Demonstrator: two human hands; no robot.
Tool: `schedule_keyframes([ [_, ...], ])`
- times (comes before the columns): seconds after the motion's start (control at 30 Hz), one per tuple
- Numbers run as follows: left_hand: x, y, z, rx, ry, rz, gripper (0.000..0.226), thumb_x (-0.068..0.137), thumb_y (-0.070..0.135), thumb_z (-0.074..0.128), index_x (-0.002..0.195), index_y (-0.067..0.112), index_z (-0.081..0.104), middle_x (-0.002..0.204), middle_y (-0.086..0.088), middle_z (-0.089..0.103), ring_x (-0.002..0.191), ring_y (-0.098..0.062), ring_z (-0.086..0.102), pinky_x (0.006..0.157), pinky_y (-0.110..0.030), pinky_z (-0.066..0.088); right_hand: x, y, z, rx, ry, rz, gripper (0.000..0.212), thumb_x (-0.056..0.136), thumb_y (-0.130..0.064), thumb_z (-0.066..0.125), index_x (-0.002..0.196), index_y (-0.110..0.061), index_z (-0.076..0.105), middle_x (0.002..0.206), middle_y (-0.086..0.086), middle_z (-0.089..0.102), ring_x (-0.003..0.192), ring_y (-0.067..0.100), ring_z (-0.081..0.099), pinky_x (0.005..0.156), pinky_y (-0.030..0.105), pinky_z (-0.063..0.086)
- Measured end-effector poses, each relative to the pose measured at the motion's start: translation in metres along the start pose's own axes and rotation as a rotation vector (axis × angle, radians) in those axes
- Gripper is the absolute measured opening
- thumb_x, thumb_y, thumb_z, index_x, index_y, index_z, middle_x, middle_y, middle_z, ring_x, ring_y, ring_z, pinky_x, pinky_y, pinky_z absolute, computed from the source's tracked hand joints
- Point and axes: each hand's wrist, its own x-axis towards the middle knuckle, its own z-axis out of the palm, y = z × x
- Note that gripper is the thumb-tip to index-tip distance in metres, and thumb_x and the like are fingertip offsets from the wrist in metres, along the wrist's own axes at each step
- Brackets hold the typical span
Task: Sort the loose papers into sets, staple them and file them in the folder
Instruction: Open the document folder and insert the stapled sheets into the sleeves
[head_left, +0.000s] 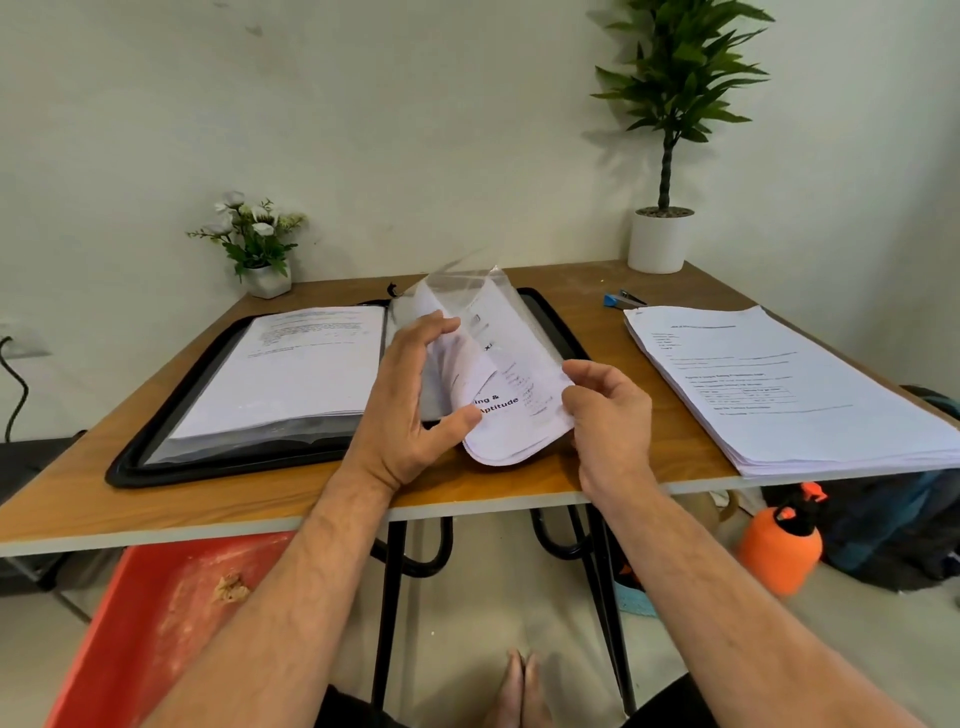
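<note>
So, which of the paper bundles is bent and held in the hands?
The curled set over the folder's right half; both hands grip it. The stack on the right and the filed pages lie flat, untouched.

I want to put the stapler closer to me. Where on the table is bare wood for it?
Bare wood shows between the open folder and the paper stack, running back to the blue stapler and white pot. A strip also lies along the table edge before the folder. The middle is crowded: left hand and right hand hold a curled set.
</note>
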Motion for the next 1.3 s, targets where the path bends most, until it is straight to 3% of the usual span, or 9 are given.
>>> schedule_keyframes([
  [0.27,0.001,-0.004,-0.001,0.05,0.001,0.025,0.063,0.072,0.038,0.055,0.129,0.011,0.052,0.145,-0.004,0.044,0.138,-0.019,0.039,0.112,-0.022,0.031,0.002,-0.007,0.004,-0.341,-0.23,0.025,0.046,0.09,-0.012,0.071,0.122,-0.028,0.042,0.082,0.003,0.069,0.045,0.008,0.056,0.042,0.02,0.042],
  [0.47,0.001,-0.003,-0.001,0.046,0.111,0.052,0.05,0.059,0.013,0.052,0.107,0.007,0.062,0.127,0.001,0.058,0.121,-0.024,0.051,0.098,-0.029,0.039,-0.006,-0.001,0.002,-0.199,-0.164,-0.094,0.034,0.089,0.0,0.065,0.109,-0.023,0.051,0.098,-0.002,0.069,0.066,0.004,0.069,0.046,0.017,0.045],
  [0.6,-0.003,-0.003,-0.003,0.068,0.167,-0.004,0.025,0.069,0.025,0.054,0.089,0.02,0.067,0.092,0.0,0.071,0.09,-0.024,0.062,0.095,-0.033,0.043,-0.006,0.002,0.001,-0.164,-0.128,-0.115,0.031,0.088,0.001,0.065,0.104,-0.023,0.054,0.096,0.0,0.068,0.073,0.001,0.07,0.055,0.029,0.055],
  [0.67,-0.005,-0.002,-0.002,0.173,0.178,-0.025,0.024,0.07,0.023,0.056,0.088,0.021,0.071,0.084,0.003,0.071,0.081,-0.018,0.061,0.087,-0.038,0.049,-0.005,0.002,0.001,-0.173,-0.109,-0.109,0.028,0.09,0.0,0.064,0.104,-0.023,0.054,0.092,0.003,0.067,0.064,0.004,0.067,0.049,0.022,0.049],
  [0.8,-0.005,0.006,0.002,0.392,0.189,-0.022,0.035,0.073,0.02,0.062,0.106,0.02,0.073,0.102,0.007,0.073,0.092,-0.009,0.061,0.084,-0.029,0.047,-0.001,0.004,0.0,-0.188,-0.063,-0.112,0.022,0.095,-0.008,0.062,0.106,-0.025,0.054,0.095,0.009,0.067,0.053,0.012,0.059,0.043,0.022,0.046],
  [0.97,0.0,0.012,0.008,0.72,0.052,-0.063,0.034,0.087,0.034,0.06,0.12,0.028,0.07,0.106,0.009,0.076,0.099,-0.013,0.068,0.114,-0.042,0.029,-0.002,0.005,0.002,-0.237,-0.044,-0.162,0.021,0.094,-0.008,0.063,0.1,-0.027,0.055,0.095,0.006,0.065,0.062,0.016,0.061,0.044,0.021,0.047],
  [1.13,0.012,0.032,0.023,1.019,-0.161,-0.254,0.067,0.087,0.067,0.056,0.144,0.031,0.051,0.128,0.006,0.069,0.124,-0.016,0.059,0.123,-0.045,0.004,-0.003,0.004,0.003,-0.246,-0.052,-0.193,0.021,0.089,-0.007,0.066,0.091,-0.026,0.057,0.091,-0.003,0.066,0.084,0.032,0.068,0.062,0.052,0.059],
  [1.23,0.024,0.037,0.024,1.082,-0.16,-0.374,0.039,0.095,0.037,0.056,0.132,0.028,0.058,0.103,0.003,0.073,0.103,-0.02,0.067,0.115,-0.042,0.021,-0.005,0.005,0.003,-0.244,-0.056,-0.196,0.02,0.088,-0.007,0.065,0.089,-0.026,0.057,0.093,-0.004,0.067,0.089,0.031,0.069,0.062,0.054,0.058],
  [1.3,0.03,0.039,0.027,1.12,-0.175,-0.41,0.028,0.095,0.018,0.05,0.115,0.026,0.067,0.098,0.001,0.072,0.095,-0.022,0.067,0.101,-0.039,0.031,-0.003,0.007,0.002,-0.249,-0.059,-0.195,0.018,0.091,-0.007,0.063,0.092,-0.025,0.057,0.098,-0.005,0.067,0.077,0.021,0.069,0.056,0.042,0.059],
])
